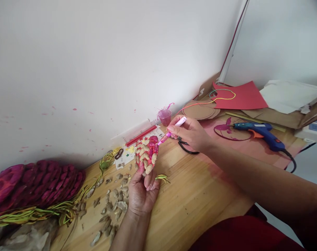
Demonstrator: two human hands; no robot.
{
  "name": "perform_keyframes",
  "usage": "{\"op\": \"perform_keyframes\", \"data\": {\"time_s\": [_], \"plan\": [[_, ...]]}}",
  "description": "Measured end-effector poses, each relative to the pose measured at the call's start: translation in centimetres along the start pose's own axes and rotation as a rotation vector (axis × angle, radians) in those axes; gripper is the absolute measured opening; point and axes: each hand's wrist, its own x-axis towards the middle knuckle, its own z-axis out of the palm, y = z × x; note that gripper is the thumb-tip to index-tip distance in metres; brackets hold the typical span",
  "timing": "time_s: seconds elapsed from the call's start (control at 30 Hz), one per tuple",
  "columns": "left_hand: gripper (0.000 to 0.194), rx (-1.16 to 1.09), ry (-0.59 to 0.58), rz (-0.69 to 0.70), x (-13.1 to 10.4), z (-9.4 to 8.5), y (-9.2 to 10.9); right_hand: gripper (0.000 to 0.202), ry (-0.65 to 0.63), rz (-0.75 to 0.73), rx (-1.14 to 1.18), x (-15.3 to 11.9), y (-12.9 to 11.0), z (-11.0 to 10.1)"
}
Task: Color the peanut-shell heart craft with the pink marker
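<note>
A round disc covered with peanut shells (pixel 145 156) is held up by its lower edge in my left hand (pixel 143 191). Part of its upper right is painted magenta; the other shells are pale. My right hand (pixel 191 132) is closed around a white-handled paintbrush (pixel 181 121), whose pink tip meets the painted shells. Behind my right hand stands a clear plastic cup (pixel 164 116) with pink paint on it. Yellow-green strings (pixel 162 178) stick out beside my left hand.
Loose peanut shells (pixel 113 205) lie on the wooden table (pixel 190 209). Stacked magenta discs (pixel 38 184) are at the left. A blue glue gun (pixel 265 134), cardboard circles (pixel 200 109) and red paper (pixel 239 97) lie right. Scissors (pixel 186 148) sit under my right hand.
</note>
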Motion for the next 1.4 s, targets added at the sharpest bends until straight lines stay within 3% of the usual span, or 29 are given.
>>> {"op": "perform_keyframes", "data": {"time_s": [0.43,0.93,1.1,1.27,1.4], "plan": [[0.026,-0.003,0.055,-0.006,0.0,0.4,0.0,0.039,-0.045,-0.166,-0.16,-0.8,-0.2,0.3],[0.031,0.03,0.062,0.006,0.1,0.3,0.0,0.043,-0.03,-0.15,-0.165,-1.0,-0.6,0.5],[0.023,0.027,0.054,0.013,0.0,0.4,0.0,0.043,-0.035,-0.18,-0.25,-1.0,-0.6,0.5],[0.029,0.017,0.055,0.011,0.0,0.2,0.0,0.043,-0.024,-0.164,-0.154,-0.9,-0.7,0.5],[0.027,0.034,0.046,0.012,0.1,0.2,0.0,0.041,-0.041,-0.215,-0.253,-1.1,-0.8,0.6]]}}
